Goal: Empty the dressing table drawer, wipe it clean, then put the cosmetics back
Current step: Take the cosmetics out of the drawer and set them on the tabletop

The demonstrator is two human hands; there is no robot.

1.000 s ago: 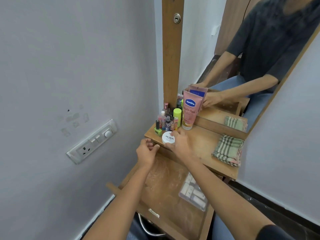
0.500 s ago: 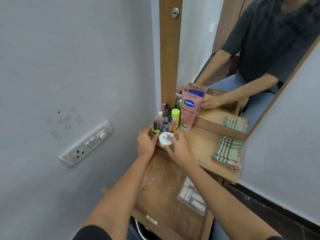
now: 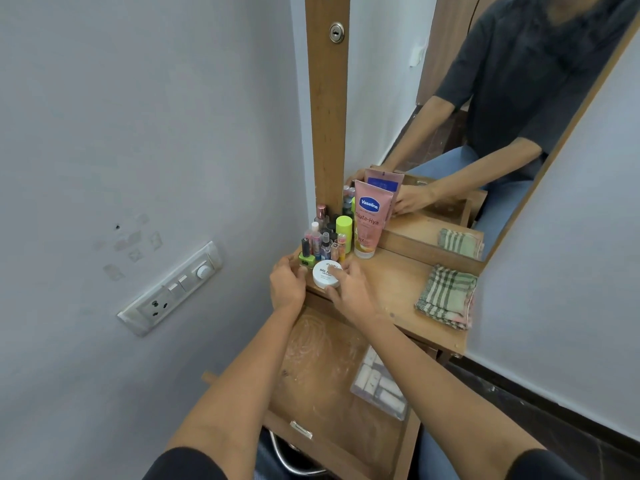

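Note:
The drawer (image 3: 322,362) is pulled open below the dressing table top (image 3: 398,289); its wooden bottom is streaked with white marks. A clear plastic box (image 3: 379,386) of small white items lies at its right side. On the top's left corner stand several small cosmetic bottles (image 3: 327,239), a pink Vaseline tube (image 3: 370,220) and a green nail polish bottle (image 3: 306,259). My left hand (image 3: 287,285) pinches the green bottle's base. My right hand (image 3: 349,289) grips a round white jar (image 3: 325,276) that rests at the top's front edge.
A folded checked cloth (image 3: 446,296) lies on the right of the table top. The mirror (image 3: 450,116) rises behind, with a wooden post (image 3: 327,116) at its left. A switch panel (image 3: 173,289) is on the left wall. A stool's metal frame (image 3: 291,462) shows below the drawer.
My left hand moved forward from the drawer's back edge to the green nail polish bottle. My right hand has stayed on the white jar.

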